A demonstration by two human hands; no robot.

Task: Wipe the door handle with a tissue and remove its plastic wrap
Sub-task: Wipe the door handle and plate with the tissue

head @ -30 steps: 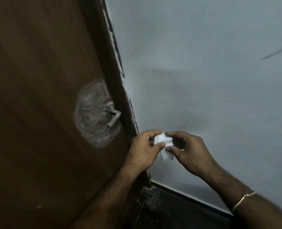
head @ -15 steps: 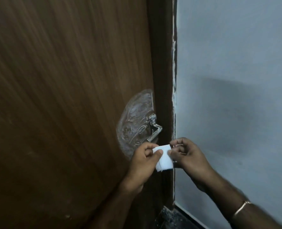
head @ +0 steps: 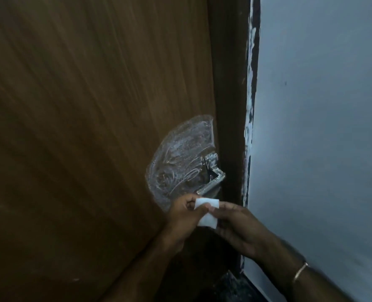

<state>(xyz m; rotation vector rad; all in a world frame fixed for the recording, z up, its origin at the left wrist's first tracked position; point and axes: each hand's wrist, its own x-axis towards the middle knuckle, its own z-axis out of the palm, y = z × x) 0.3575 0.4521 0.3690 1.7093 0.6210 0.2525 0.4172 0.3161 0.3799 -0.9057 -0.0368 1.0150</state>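
A metal door handle (head: 212,177) sits on the brown wooden door (head: 82,127), near its right edge. Crinkled clear plastic wrap (head: 178,162) covers the handle's base and spreads over the door around it. Just below the handle I hold a small folded white tissue (head: 207,212) with both hands. My left hand (head: 181,216) pinches its left edge, and my right hand (head: 237,225) pinches its right side. Neither hand touches the handle or the wrap as far as I can tell.
A dark door frame (head: 230,105) runs vertically right of the handle. Beyond it is a pale blue-grey wall (head: 322,127) with chipped paint along the frame edge. A dark floor strip (head: 230,286) shows at the bottom. A thin bangle (head: 300,272) is on my right wrist.
The view has swung towards the door, so the handle now sits nearer the middle. Both hands, still pinching the tissue, have come up close beneath the handle.
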